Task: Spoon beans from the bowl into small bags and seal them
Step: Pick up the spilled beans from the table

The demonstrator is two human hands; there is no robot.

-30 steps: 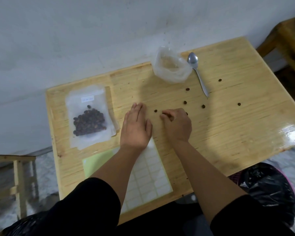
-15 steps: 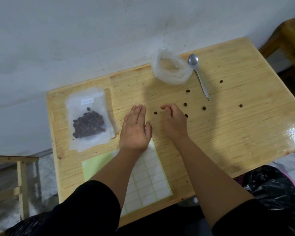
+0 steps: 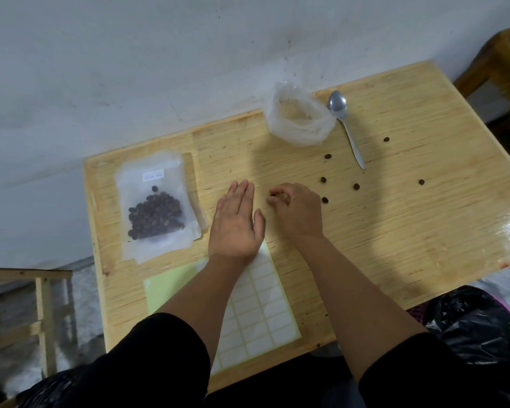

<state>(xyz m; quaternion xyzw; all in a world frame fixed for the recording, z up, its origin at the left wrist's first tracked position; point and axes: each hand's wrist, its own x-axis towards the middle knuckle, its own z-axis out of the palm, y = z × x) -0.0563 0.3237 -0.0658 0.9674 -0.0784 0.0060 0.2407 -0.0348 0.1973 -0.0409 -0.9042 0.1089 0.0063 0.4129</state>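
Note:
A frosted zip bag (image 3: 156,213) holding dark beans lies flat on the left of the wooden table (image 3: 395,231), with a small white label near its top. My left hand (image 3: 236,222) rests flat, palm down, just right of that bag. My right hand (image 3: 295,210) is beside it, its fingertips curled and pinching a single loose bean (image 3: 273,195) on the table. Several more loose beans (image 3: 325,199) are scattered to the right. A crumpled clear plastic container (image 3: 301,119) stands at the back, with a metal spoon (image 3: 345,125) lying beside it.
A sheet of white sticker labels (image 3: 262,313) on green backing lies at the near edge under my left forearm. A black plastic bag (image 3: 477,328) sits below the table's right corner. Wooden furniture stands at far right (image 3: 507,69) and lower left (image 3: 44,304).
My right hand's fingers have curled in over the loose bean that lay just left of them. My left hand has stayed flat on the table.

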